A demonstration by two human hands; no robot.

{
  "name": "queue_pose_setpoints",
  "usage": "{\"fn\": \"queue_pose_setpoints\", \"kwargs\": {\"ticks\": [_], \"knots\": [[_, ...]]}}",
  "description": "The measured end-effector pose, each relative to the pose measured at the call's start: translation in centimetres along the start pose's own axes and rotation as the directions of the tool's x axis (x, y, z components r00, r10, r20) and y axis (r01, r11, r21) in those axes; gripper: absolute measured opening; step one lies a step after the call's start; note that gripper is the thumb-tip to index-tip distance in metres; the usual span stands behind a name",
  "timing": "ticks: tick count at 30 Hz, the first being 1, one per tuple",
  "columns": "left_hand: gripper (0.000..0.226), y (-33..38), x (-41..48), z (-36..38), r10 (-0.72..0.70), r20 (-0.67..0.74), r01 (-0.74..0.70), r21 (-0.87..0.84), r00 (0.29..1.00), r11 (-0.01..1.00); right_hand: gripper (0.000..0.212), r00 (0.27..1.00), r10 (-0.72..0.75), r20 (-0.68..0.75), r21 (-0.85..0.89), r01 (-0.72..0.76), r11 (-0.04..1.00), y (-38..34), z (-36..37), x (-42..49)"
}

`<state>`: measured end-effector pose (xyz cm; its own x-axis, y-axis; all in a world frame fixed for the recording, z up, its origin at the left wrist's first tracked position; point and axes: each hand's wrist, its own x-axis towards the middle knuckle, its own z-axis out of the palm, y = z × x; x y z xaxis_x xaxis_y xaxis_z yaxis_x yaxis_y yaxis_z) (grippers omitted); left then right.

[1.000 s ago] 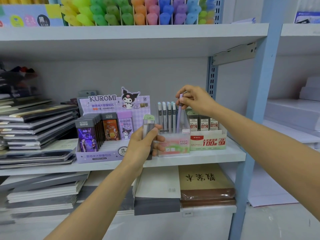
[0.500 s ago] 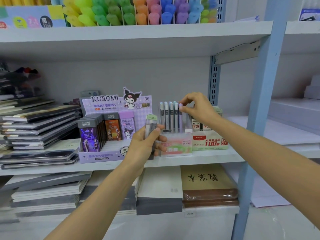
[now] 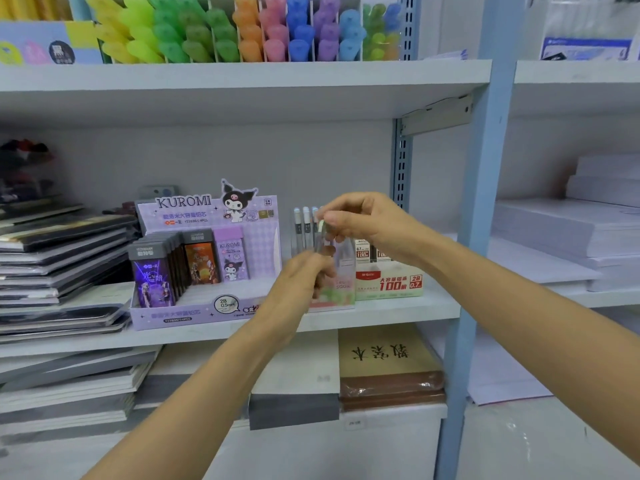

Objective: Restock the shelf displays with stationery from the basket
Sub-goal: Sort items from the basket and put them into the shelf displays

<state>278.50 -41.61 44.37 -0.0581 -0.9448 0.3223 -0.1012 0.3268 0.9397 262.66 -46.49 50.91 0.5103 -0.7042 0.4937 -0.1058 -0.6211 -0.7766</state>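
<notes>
My left hand [image 3: 304, 275] grips a small bundle of clear lead tubes [image 3: 323, 242] with a green cap, held upright in front of the pastel display box [image 3: 337, 292] on the middle shelf. My right hand [image 3: 360, 220] pinches the green-capped top of one tube in that bundle. Behind the hands, several tubes [image 3: 302, 225] stand upright in the pastel box; my hands hide the ones further right. No basket is in view.
A purple Kuromi lead display [image 3: 204, 258] stands to the left, a red-and-cream 100-lead box [image 3: 389, 280] to the right. Stacked notebooks [image 3: 59, 258] fill the far left. A blue shelf upright [image 3: 485, 188] rises on the right. Highlighters [image 3: 242, 29] line the shelf above.
My right hand left the purple tube standing in the pastel box and came to the bundle's green cap. My left hand rose towards the box with the bundle.
</notes>
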Motion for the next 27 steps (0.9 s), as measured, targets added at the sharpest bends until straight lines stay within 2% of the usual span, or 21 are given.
{"fn": "queue_pose_setpoints", "kwargs": {"ticks": [2, 5, 7, 8, 9, 11, 12, 15, 17, 18, 22, 24, 27], "knots": [[0.027, 0.4, -0.2, 0.5, -0.010, -0.003, 0.010, 0.027, 1.000, 1.000, 0.031, 0.999, 0.035, 0.007, 0.093, -0.036, 0.995, 0.1, -0.8, -0.7], [0.016, 0.4, -0.7, 1.4, 0.125, 0.061, -0.131, 0.098, 0.990, 0.987, 0.035, 0.995, 0.100, 0.011, 0.067, -0.101, 0.993, 0.6, -1.2, -1.6], [0.021, 0.3, -0.8, 1.8, 0.169, 0.051, -0.175, 0.141, 0.984, 0.975, 0.029, 0.989, 0.151, 0.013, 0.045, -0.151, 0.987, 0.8, -1.4, -2.1], [0.023, 0.1, -0.7, 1.9, 0.202, 0.036, -0.205, 0.221, 0.979, 0.953, 0.025, 0.986, 0.165, 0.000, 0.015, -0.165, 0.986, 0.8, -1.6, -2.4], [0.025, 0.0, -0.5, 2.0, 0.240, 0.031, -0.235, 0.358, 0.970, 0.904, 0.022, 0.985, 0.168, -0.036, -0.028, -0.169, 0.985, 0.7, -1.9, -2.5], [0.043, -0.6, -0.3, 2.0, 0.307, 0.037, -0.260, 0.633, 0.951, 0.729, 0.019, 0.977, 0.131, -0.168, -0.110, -0.150, 0.983, 0.4, -2.9, -2.6], [0.053, -0.9, -0.4, 2.0, 0.356, 0.041, -0.276, 0.716, 0.934, 0.642, 0.018, 0.963, 0.097, -0.253, -0.133, -0.134, 0.982, 0.3, -3.7, -2.6], [0.058, -1.7, -0.6, 2.0, 0.527, 0.161, -0.394, 0.843, 0.834, 0.367, 0.013, 0.887, -0.031, -0.461, -0.194, -0.067, 0.979, 0.0, -6.3, -2.4], [0.057, -2.2, -0.2, 2.5, 0.543, 0.268, -0.437, 0.876, 0.795, 0.207, 0.014, 0.844, -0.099, -0.527, -0.311, -0.083, 0.947, 0.5, -7.6, -2.3], [0.059, -2.4, 0.1, 2.8, 0.518, 0.304, -0.437, 0.886, 0.800, 0.154, 0.016, 0.833, -0.121, -0.540, -0.371, -0.106, 0.922, 0.9, -7.9, -2.3], [0.071, -3.7, 1.2, 3.8, 0.407, 0.361, -0.396, 0.918, 0.839, 0.004, 0.017, 0.809, -0.233, -0.539, -0.551, -0.130, 0.824, 2.7, -7.9, -2.9], [0.074, -4.3, 1.4, 3.9, 0.385, 0.358, -0.377, 0.926, 0.850, -0.030, 0.016, 0.818, -0.259, -0.514, -0.613, -0.138, 0.778, 3.3, -7.5, -2.9], [0.072, -4.2, 1.3, 3.8, 0.400, 0.364, -0.382, 0.924, 0.841, -0.037, 0.016, 0.853, -0.218, -0.474, -0.655, -0.176, 0.735, 3.9, -7.1, -2.6]]}}
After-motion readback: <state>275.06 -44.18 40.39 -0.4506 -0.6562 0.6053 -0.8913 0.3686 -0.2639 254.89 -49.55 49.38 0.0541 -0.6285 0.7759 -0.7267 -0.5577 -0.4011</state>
